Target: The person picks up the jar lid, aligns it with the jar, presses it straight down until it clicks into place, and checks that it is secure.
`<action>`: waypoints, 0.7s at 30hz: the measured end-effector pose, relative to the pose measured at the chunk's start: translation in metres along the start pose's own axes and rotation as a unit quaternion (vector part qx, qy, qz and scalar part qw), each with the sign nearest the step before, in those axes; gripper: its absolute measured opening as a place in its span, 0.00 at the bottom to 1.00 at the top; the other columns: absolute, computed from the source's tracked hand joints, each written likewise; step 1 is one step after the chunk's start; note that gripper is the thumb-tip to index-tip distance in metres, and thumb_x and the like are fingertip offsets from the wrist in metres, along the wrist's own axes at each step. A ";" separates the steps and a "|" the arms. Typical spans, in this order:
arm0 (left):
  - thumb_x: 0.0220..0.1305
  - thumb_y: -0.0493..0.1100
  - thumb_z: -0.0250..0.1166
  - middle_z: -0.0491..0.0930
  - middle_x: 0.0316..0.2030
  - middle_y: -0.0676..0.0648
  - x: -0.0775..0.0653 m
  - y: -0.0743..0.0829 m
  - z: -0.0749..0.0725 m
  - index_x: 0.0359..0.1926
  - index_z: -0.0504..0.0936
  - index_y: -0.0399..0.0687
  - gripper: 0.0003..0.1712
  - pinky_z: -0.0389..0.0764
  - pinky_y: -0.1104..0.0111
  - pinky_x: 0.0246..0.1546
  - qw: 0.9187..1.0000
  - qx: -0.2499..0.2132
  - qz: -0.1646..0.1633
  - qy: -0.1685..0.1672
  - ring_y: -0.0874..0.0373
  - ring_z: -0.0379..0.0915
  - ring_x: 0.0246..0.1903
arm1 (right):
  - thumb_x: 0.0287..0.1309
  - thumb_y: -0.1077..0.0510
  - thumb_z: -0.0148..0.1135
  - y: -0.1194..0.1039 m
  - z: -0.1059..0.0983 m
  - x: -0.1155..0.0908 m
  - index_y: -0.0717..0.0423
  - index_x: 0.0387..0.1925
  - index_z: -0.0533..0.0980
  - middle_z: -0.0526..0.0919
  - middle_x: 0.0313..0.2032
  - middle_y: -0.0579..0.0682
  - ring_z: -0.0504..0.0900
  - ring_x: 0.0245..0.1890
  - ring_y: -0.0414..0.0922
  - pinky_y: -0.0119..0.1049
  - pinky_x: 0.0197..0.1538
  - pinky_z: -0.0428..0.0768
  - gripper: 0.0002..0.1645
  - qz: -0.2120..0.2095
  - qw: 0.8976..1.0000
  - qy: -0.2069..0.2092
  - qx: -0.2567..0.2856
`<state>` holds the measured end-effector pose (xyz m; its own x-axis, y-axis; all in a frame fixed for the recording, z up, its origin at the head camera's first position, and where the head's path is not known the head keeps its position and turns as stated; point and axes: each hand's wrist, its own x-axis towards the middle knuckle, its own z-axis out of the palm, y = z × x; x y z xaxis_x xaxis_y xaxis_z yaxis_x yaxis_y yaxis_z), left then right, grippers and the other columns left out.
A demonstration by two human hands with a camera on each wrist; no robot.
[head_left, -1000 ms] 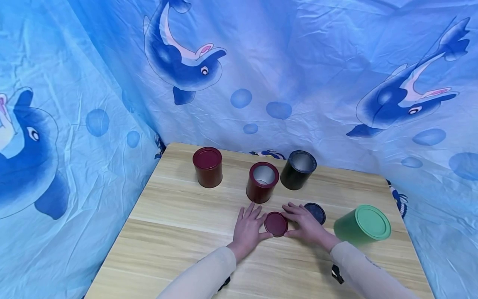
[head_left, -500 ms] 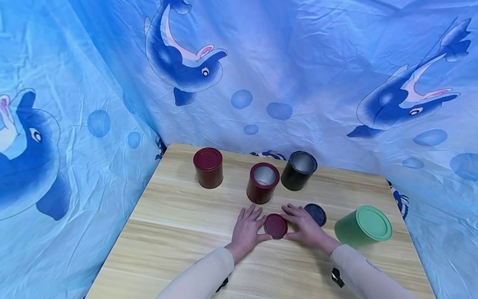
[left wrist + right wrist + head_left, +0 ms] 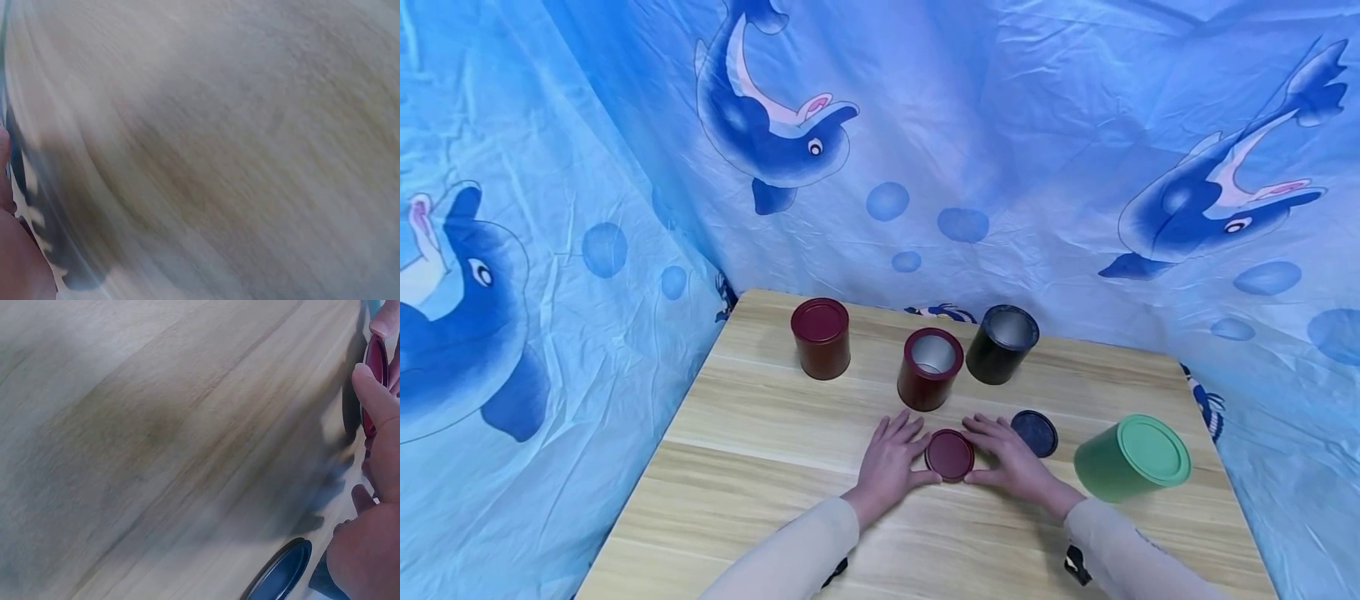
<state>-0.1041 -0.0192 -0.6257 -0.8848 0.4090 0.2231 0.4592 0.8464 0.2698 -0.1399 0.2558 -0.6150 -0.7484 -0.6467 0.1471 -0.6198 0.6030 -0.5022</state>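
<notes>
A round dark red lid is held between both hands near the middle of the table. My left hand has thumb and forefinger at its left rim, the other fingers spread forward. From the opposite side my right hand grips the rim the same way. In the right wrist view the lid shows edge-on between fingertips, its shadow on the wood beside it. Just behind the hands stands an open dark red can, its silvery inside showing. The left wrist view catches only part of the left hand.
Behind and right is an open black can. A black lid lies flat beyond my right hand. A green lidded can sits at the right, and a lidded dark red can at the back left. Blue dolphin curtains surround the wooden table.
Both hands have shifted slightly left and towards me together with the dark red lid between them. The cans and the black lid stay where they were.
</notes>
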 end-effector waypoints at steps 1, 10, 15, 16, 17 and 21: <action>0.55 0.74 0.75 0.78 0.71 0.47 0.000 -0.001 -0.001 0.66 0.86 0.54 0.45 0.66 0.44 0.76 1.000 -0.005 0.000 0.003 0.44 0.64 0.77 | 0.54 0.47 0.84 -0.001 -0.001 0.000 0.59 0.66 0.81 0.75 0.73 0.62 0.67 0.77 0.66 0.75 0.75 0.59 0.42 0.002 1.000 0.000 0.002; 0.53 0.73 0.77 0.81 0.69 0.46 -0.003 -0.006 -0.013 0.65 0.87 0.56 0.44 0.69 0.42 0.74 0.998 -0.015 0.026 0.048 0.43 0.68 0.75 | 0.54 0.45 0.84 -0.017 -0.011 0.003 0.63 0.68 0.79 0.73 0.75 0.61 0.66 0.77 0.64 0.72 0.76 0.58 0.46 0.005 1.000 0.014 -0.009; 0.55 0.74 0.75 0.79 0.70 0.46 -0.002 -0.006 -0.027 0.64 0.88 0.53 0.43 0.68 0.42 0.74 0.998 -0.006 0.037 0.048 0.43 0.65 0.77 | 0.51 0.47 0.86 -0.025 -0.019 0.004 0.62 0.67 0.80 0.74 0.74 0.61 0.69 0.76 0.65 0.73 0.74 0.61 0.45 -0.012 0.999 0.038 -0.013; 0.56 0.74 0.74 0.79 0.70 0.46 -0.001 -0.007 -0.030 0.64 0.88 0.53 0.43 0.68 0.42 0.74 0.998 -0.002 0.040 0.048 0.43 0.65 0.77 | 0.50 0.48 0.86 -0.027 -0.021 0.005 0.61 0.67 0.81 0.74 0.74 0.62 0.69 0.75 0.65 0.73 0.74 0.61 0.45 -0.015 0.999 0.042 -0.011; 0.56 0.74 0.74 0.78 0.71 0.46 0.000 -0.007 -0.033 0.64 0.88 0.53 0.43 0.68 0.42 0.74 0.998 0.003 0.041 0.046 0.43 0.64 0.77 | 0.50 0.48 0.87 -0.029 -0.023 0.006 0.60 0.66 0.81 0.74 0.74 0.62 0.69 0.75 0.65 0.73 0.74 0.62 0.44 -0.018 0.999 0.045 -0.011; 0.56 0.74 0.73 0.77 0.72 0.47 0.003 -0.006 -0.049 0.64 0.88 0.55 0.43 0.68 0.43 0.75 0.998 0.012 0.046 0.046 0.44 0.63 0.78 | 0.49 0.50 0.87 -0.037 -0.032 0.009 0.57 0.66 0.82 0.73 0.74 0.61 0.69 0.76 0.64 0.73 0.74 0.62 0.42 -0.016 0.999 0.049 -0.005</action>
<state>-0.1056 -0.0399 -0.5808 -0.8280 0.4524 0.3313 0.5343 0.8156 0.2219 -0.1315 0.2426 -0.5673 -0.7480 -0.6167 0.2453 -0.6448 0.5879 -0.4885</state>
